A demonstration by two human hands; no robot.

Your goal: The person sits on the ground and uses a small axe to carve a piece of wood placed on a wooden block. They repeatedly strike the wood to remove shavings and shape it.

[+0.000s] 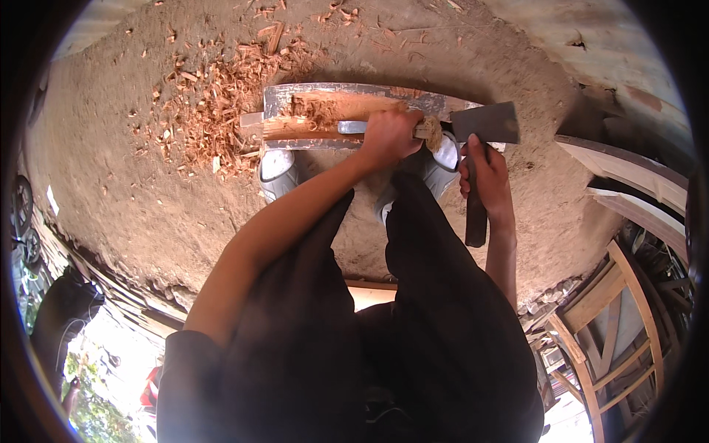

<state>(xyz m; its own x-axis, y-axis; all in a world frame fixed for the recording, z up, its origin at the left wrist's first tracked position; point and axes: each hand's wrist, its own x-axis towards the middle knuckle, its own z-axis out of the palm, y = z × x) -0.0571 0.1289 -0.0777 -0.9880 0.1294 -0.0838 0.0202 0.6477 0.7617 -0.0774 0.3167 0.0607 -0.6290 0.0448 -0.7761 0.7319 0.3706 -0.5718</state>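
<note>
In front of my feet lies a curved wooden block (244, 139) with a hollowed, reddish inner face and worn grey edges. My left hand (389, 139) is closed around a chisel (351, 127), its metal blade pointing left over the hollow. The chisel's butt, wrapped with pale cord, sticks out to the right of the fist. My right hand (489, 177) grips the handle of a dark mallet (487, 122). The mallet's block-shaped head is just right of the chisel's butt; I cannot tell whether they touch. Loose chips lie inside the hollow.
My shoes (279, 173) stand against the block's near edge. Reddish wood chips (221, 100) are scattered over the dirt floor (133, 214), mostly left of the block. Curved wooden pieces (628, 166) rest at the right. A wooden chair frame (628, 317) stands at the lower right.
</note>
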